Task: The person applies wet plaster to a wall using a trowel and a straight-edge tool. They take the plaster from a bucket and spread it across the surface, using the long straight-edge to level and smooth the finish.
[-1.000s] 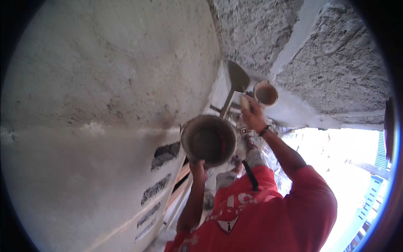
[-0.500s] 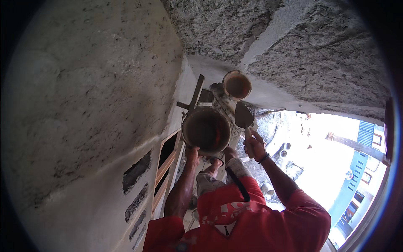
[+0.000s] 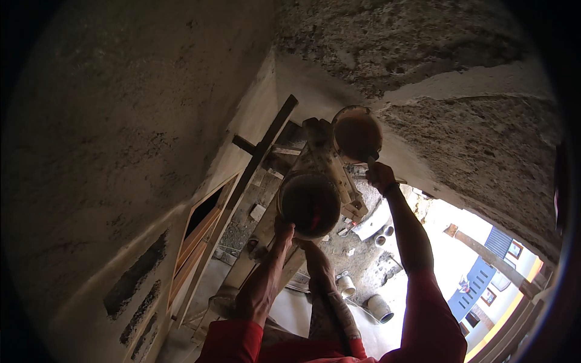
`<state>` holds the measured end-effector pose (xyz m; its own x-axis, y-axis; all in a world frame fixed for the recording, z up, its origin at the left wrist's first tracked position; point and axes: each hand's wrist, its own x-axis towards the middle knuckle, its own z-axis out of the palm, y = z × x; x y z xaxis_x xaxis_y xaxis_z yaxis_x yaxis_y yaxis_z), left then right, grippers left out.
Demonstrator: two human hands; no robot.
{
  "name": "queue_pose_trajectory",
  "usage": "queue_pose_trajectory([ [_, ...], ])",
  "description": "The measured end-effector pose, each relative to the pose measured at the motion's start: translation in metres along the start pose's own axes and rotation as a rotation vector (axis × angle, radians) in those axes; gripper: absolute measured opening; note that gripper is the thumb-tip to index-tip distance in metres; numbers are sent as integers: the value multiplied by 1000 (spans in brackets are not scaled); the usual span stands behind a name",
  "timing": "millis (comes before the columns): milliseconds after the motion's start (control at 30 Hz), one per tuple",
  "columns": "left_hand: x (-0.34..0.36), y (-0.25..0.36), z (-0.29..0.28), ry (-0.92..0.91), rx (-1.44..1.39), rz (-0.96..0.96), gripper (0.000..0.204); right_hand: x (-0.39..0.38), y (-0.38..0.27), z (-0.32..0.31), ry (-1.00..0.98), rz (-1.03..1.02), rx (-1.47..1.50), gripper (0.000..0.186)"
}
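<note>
My left hand [image 3: 284,231] grips the near rim of a dark round bucket [image 3: 310,204], its mouth facing up; the inside is too dim to read. Farther off and to the right, a second bucket [image 3: 357,134] with a brownish inside stands by the far end of the wooden planks [image 3: 324,151]. My right hand [image 3: 381,176] reaches to that bucket's near edge, closed round the handle of a trowel [image 3: 371,161]. The trowel's blade is hard to make out against the dark bucket.
A plastered wall [image 3: 121,151] rises at the left, with a wooden-framed opening [image 3: 203,230]. Rough, partly plastered wall [image 3: 460,139] runs along the far right. Wooden scaffold poles [image 3: 260,151] stand ahead. Far below lie rubble and several containers, among them a pale bucket [image 3: 379,308].
My right hand has moved forward with the trowel, from beside the near bucket to the far one. The view has shifted. My left hand keeps its hold on the near bucket.
</note>
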<state>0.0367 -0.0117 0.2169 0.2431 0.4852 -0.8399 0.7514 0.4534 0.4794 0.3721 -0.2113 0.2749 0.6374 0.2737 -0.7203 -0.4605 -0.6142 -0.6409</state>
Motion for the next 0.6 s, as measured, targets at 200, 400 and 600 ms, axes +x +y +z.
queue_pose_trajectory([
  [200,76,-59,43,-88,-182,-75,47,73,35,3,81,-126,150,17],
  [400,101,-80,44,-140,-228,-103,48,39,79,22,191,190,497,34],
  [600,125,-115,43,-6,-70,135,50,-43,130,48,15,21,239,44],
])
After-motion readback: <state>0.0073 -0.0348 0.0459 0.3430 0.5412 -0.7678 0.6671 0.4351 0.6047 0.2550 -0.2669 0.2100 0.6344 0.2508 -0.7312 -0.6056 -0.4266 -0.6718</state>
